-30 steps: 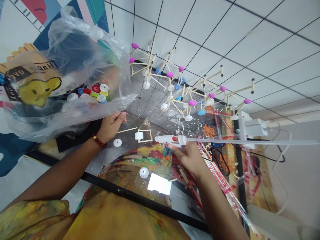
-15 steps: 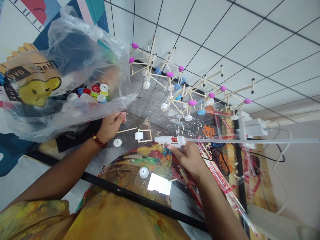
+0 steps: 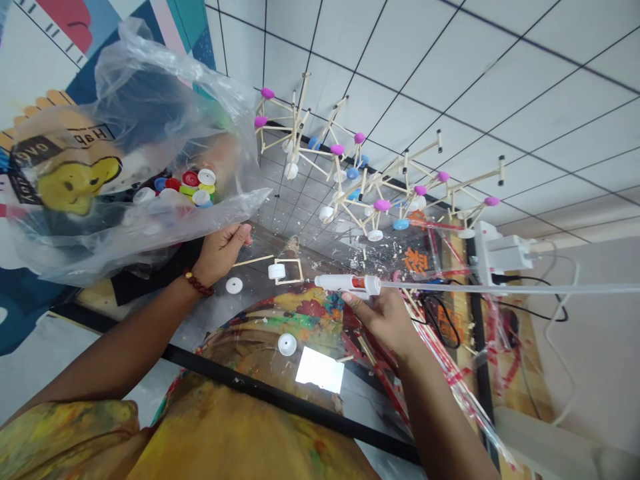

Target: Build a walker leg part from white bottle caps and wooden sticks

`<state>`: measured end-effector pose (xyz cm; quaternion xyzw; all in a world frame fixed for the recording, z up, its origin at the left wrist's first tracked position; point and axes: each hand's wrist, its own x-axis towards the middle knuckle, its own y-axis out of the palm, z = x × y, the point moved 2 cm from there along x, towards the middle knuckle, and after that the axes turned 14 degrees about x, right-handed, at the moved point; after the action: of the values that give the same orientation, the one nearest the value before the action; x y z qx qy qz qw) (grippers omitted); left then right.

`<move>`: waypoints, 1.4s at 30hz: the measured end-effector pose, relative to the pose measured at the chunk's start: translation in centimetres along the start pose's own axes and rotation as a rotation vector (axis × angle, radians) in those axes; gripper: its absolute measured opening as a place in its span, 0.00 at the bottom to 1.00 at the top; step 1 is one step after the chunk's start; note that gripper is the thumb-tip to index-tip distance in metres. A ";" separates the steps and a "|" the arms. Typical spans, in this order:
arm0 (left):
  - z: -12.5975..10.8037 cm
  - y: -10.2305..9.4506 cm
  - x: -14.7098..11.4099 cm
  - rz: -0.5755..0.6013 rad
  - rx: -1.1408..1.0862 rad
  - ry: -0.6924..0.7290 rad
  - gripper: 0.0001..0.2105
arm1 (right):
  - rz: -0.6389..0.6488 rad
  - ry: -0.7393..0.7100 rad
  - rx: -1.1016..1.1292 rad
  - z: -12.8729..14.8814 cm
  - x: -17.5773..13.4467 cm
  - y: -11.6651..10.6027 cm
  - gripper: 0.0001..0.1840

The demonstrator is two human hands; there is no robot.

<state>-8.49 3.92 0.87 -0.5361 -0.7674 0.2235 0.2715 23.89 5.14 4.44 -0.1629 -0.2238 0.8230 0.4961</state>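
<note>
1. A clear plastic bag (image 3: 135, 167) lies at the far left of the surface (image 3: 240, 313); coloured bottle caps (image 3: 185, 187) show inside it.
2. The left hand (image 3: 220, 250) rests at the bag's lower edge, fingers curled; whether it grips the plastic cannot be told.
3. A white cap (image 3: 234, 285) lies just beside the left wrist. Another cap (image 3: 287, 344) lies near the front edge.
4. A small stick frame (image 3: 285, 270) with a white wheel sits between the hands.
5. The right hand (image 3: 385, 317) is closed around a white glue gun (image 3: 350, 284), held level, nozzle pointing at the frame. A long glue stick (image 3: 500, 289) trails right.
6. Stick-and-cap models (image 3: 370, 180) stand along the far edge.
</note>
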 end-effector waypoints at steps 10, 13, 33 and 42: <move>0.1 0.0 0.0 -0.001 0.010 0.007 0.17 | -0.094 0.055 0.330 -0.8 -0.7 -1.2 0.16; 0.1 0.0 0.0 0.001 0.012 0.009 0.17 | -0.140 0.011 0.342 -0.6 0.2 -1.7 0.16; 0.0 -0.2 0.1 0.015 0.030 -0.024 0.17 | 0.028 -0.019 0.244 -3.8 9.4 1.2 0.18; 0.4 -0.2 0.1 0.012 0.031 0.005 0.18 | 0.002 -0.063 0.032 -3.0 8.5 0.3 0.15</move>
<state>-8.91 3.93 0.72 -0.5371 -0.7600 0.2354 0.2803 21.26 13.16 1.39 -0.1292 -0.2259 0.8317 0.4905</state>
